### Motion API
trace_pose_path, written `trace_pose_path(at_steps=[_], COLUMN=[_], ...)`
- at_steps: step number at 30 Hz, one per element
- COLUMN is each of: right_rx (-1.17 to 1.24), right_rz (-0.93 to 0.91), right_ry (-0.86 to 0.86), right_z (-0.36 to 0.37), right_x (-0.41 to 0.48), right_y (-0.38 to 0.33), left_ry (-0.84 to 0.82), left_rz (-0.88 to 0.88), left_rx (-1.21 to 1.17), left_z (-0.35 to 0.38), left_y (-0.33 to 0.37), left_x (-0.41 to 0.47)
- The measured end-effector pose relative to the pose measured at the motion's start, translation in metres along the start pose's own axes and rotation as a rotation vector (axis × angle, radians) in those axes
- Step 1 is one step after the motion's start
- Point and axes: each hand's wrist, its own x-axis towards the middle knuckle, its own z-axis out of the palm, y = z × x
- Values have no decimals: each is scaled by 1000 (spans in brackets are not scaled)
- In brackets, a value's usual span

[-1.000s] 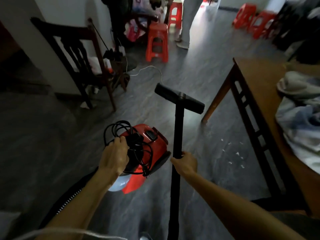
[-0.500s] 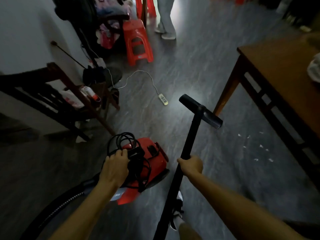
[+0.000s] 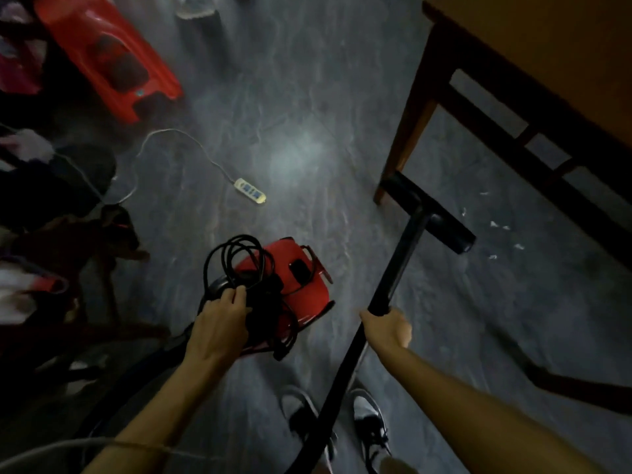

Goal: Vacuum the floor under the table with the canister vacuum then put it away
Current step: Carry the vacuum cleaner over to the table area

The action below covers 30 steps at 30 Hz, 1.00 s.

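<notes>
The red canister vacuum (image 3: pixel 304 285) hangs low over the grey floor, a coiled black power cord (image 3: pixel 239 265) bundled on top. My left hand (image 3: pixel 220 323) grips its handle together with the cord. My right hand (image 3: pixel 388 328) holds the black wand (image 3: pixel 396 268) partway down its length. The black floor nozzle (image 3: pixel 429 212) at the wand's end sits beside the near leg (image 3: pixel 407 131) of the wooden table (image 3: pixel 547 56) on the right. Small white scraps (image 3: pixel 499 227) lie on the floor under the table edge.
A white power strip (image 3: pixel 250 195) with its cable lies on the floor ahead. A red plastic stool (image 3: pixel 106 56) stands at the upper left, and a dark wooden chair with clutter (image 3: pixel 68 241) fills the left side. My two shoes (image 3: pixel 342 425) are below. Another person's feet (image 3: pixel 196 8) show at the top.
I have walked forward and my view has tilted down. The nozzle has swung right to the table leg, and the power strip now lies just ahead of the vacuum.
</notes>
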Motion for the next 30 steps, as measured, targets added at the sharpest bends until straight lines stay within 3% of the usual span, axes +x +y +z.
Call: trace_pose_path(at_steps=[7,14,20,30], right_rx=[61,165,225,94], right_rz=[201,345,439,524], right_ry=[160,257,243,110], right_z=[35,99,156,218], right_x=[95,189,266,384], right_y=[-15,-2,12,24], left_ry=[14,37,-19,-94], left_rz=[299,471,490,303], left_rx=[30,100,69,-86], left_z=[18,79,131,201], left_y=[4,9,21,27], left_x=[156,277,364,452])
